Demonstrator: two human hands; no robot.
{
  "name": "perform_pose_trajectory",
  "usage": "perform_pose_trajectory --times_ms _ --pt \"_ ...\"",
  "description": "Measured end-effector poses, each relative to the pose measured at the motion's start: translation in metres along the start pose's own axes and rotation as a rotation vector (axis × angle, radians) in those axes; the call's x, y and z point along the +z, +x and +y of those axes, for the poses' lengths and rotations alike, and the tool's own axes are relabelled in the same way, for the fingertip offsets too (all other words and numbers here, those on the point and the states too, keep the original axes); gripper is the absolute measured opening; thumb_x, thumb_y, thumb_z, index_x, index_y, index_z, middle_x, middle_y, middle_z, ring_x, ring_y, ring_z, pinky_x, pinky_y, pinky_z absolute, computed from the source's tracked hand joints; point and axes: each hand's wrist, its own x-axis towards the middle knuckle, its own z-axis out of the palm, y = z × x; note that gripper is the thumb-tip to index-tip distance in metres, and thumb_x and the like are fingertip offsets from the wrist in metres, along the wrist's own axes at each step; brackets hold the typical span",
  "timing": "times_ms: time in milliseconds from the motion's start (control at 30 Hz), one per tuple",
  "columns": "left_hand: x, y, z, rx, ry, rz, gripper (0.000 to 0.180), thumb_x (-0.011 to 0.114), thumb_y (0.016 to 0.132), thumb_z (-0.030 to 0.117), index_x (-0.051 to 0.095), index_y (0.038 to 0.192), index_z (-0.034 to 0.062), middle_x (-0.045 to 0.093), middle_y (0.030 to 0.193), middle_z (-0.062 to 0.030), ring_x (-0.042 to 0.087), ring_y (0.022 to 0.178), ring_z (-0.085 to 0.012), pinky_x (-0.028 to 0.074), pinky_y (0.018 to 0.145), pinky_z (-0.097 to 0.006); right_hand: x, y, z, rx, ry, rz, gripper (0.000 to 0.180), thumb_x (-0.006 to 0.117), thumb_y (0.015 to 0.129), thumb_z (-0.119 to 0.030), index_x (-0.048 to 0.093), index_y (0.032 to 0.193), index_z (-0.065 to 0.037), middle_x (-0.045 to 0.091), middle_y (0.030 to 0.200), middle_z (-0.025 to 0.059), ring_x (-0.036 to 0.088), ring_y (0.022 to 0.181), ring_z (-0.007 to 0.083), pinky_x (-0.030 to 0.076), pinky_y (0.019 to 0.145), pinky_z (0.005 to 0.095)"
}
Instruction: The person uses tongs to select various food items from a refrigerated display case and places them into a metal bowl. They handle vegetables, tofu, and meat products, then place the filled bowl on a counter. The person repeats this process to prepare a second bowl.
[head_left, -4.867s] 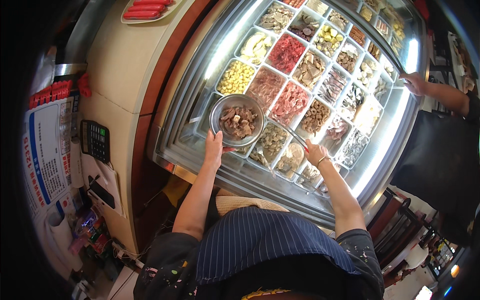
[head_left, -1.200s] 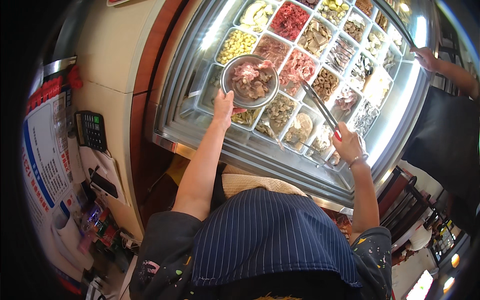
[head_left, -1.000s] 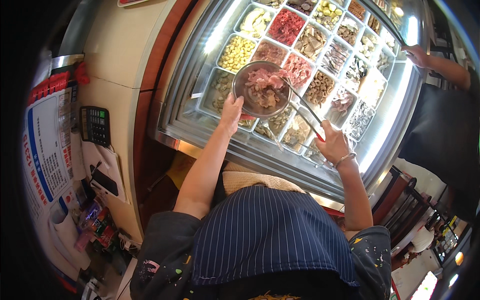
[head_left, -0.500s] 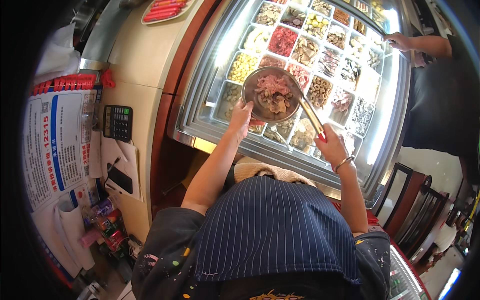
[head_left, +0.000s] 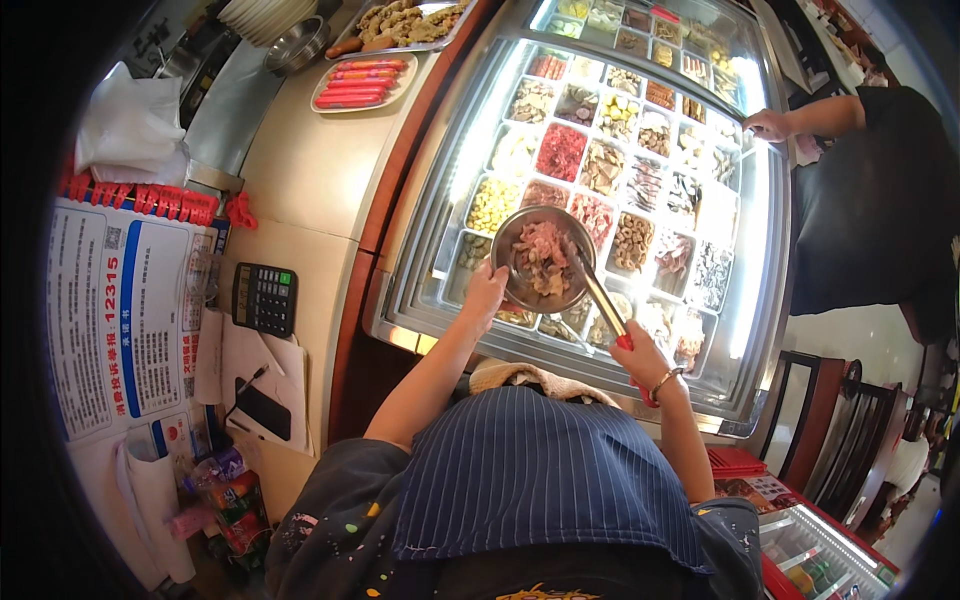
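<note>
Nearby, calculator (head_left: 264, 297), sausage tray (head_left: 362, 82), another person's hand (head_left: 768, 125)

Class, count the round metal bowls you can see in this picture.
2: a round metal bowl of meat held by the left hand above the case; an empty steel bowl on the far counter. Others may be hidden.

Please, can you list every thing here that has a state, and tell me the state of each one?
metal bowl: held up over the chest, filled with pinkish meat pieces
tongs: tips inside the bowl
left hand: gripping the bowl's rim
right hand: closed on the tongs' handle
display chest: lit, compartments filled with food
calculator: lying flat on the counter
</note>
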Motion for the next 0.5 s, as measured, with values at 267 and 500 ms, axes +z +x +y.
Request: perform_pose_trajectory --times_ms 267,500 --pt "-0.044 0.025 -0.001 -0.123 -0.036 0.046 0.026 0.036 0.088 0.017 0.037 0.111 0.0071 0.056 0.094 -0.0108 0.061 0.066 -0.0202 0.052 0.042 -0.029 -0.006 0.015 -0.033 -0.062 -0.300 0.136 0.039 0.062 0.067 -0.029 0.045 0.087 0.000 0.056 0.071 0.0224 0.056 0.066 0.0374 0.043 0.062 0.0421" --pt "-0.059 0.086 -0.011 -0.136 -0.121 0.115 0.025 0.035 0.087 0.014 0.038 0.111 0.0064 0.056 0.093 -0.0096 0.061 0.065 -0.0195 0.053 0.043 -0.029 -0.038 0.062 -0.060 -0.104 -0.464 0.152 0.032 0.060 0.068 -0.025 0.046 0.088 -0.002 0.056 0.075 0.0244 0.055 0.073 0.0415 0.043 0.064 0.0446"
